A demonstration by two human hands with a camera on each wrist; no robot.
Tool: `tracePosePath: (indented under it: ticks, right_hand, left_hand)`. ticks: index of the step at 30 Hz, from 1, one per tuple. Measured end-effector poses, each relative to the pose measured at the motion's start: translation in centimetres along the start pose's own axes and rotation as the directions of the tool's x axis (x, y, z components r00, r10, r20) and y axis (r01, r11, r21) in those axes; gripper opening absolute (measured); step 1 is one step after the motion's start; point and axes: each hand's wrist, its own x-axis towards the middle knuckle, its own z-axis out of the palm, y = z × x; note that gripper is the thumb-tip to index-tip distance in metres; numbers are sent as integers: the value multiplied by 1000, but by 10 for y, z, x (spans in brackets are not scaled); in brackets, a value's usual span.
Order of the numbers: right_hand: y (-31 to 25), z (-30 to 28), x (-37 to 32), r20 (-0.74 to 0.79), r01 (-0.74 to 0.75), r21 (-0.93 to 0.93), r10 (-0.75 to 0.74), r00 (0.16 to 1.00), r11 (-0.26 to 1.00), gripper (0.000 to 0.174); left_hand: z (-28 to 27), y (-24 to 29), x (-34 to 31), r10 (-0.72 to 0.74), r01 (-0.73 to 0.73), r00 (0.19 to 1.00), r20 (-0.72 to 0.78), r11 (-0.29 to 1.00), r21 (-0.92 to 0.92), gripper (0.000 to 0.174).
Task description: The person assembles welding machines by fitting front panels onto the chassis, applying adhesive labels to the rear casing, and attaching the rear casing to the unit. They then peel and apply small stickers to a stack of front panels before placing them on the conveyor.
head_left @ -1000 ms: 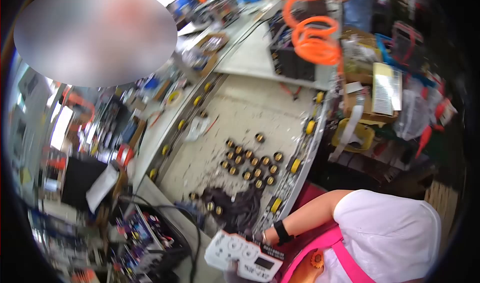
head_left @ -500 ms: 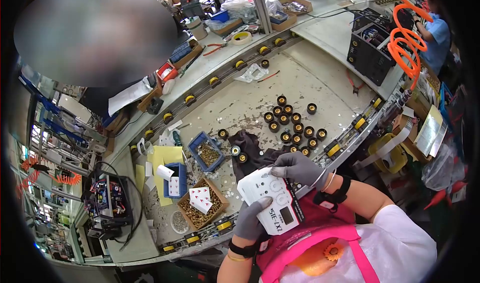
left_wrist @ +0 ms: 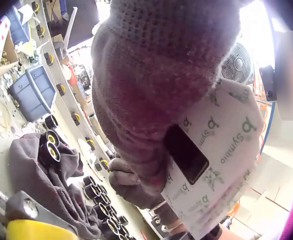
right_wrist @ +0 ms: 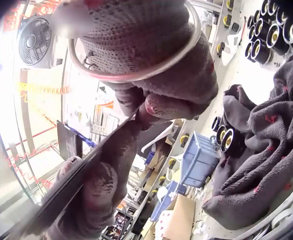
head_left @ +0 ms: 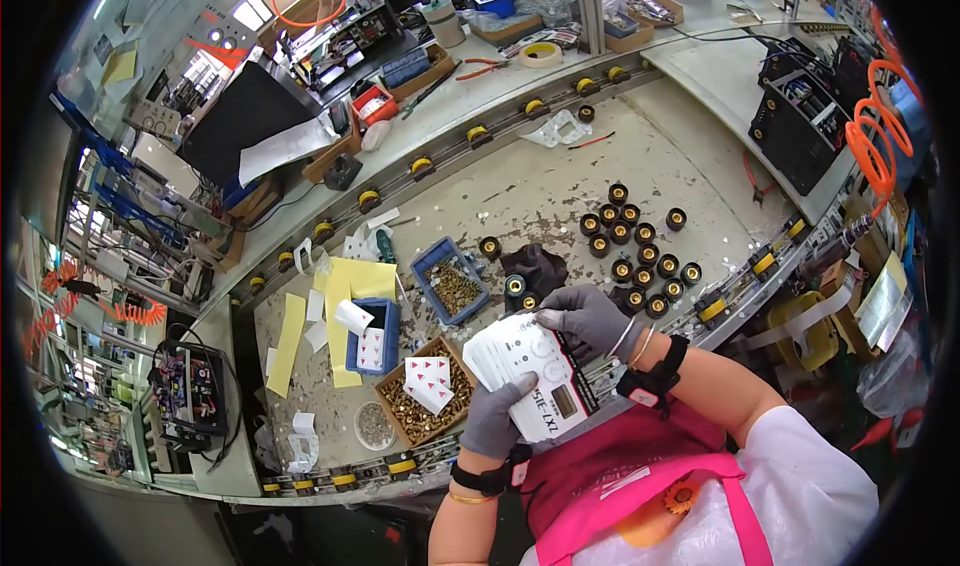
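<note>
A white printed panel sticker [head_left: 522,361] with dial markings and a dark window is held in front of the apron by both gloved hands. My left hand [head_left: 492,421] grips its lower left edge, thumb lying on the printed face. At the upper corner, my right hand [head_left: 590,318] pinches the edge between thumb and fingers. The left wrist view shows the sticker's backing paper [left_wrist: 231,145] with green lettering; the right wrist view sees the sheet nearly edge-on. Just beyond the hands lies a crumpled dark cloth [head_left: 540,263], with a few black knobs beside it.
Many black brass-centred sockets [head_left: 620,233] stand on the worn bench. Left of the hands are a cardboard box [head_left: 462,351] of brass parts, blue bins [head_left: 448,311] and yellow sheets [head_left: 288,346]. Roller rails [head_left: 420,168] edge the bench; an orange coiled hose [head_left: 880,141] hangs right.
The head view has swung and sharpened from a blurred, tilted start, so the bench now appears farther right. Both hands keep hold of the sticker, which has shifted slightly left.
</note>
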Motion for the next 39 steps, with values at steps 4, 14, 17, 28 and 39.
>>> tracePosePath:
  ticks: [4,14,17,28,39]
  right_hand:
    - [3,4,7,-6,5,-14,-5,1000,1000,13]
    - [30,-39,55,-108,169,-768,-385,917,618,23]
    - [-6,-18,39,-106,170,-894,-563,819,415,25]
    - [-3,14,8,-39,82,-87,-86,996,993,19]
    - [-6,11,0,-139,219,-186,-247,959,958,15]
  left_hand:
    - [-13,2,2,-24,22,1000,-9,985,-168,49]
    - [-52,18,-14,211,-222,963,-170,974,-49,44]
    - [-38,19,-16,240,-246,962,-127,969,-34,44]
    - [10,10,-10,0,6,998,60,995,-98,53]
    - [10,2,-10,165,-165,986,-6,985,39,43]
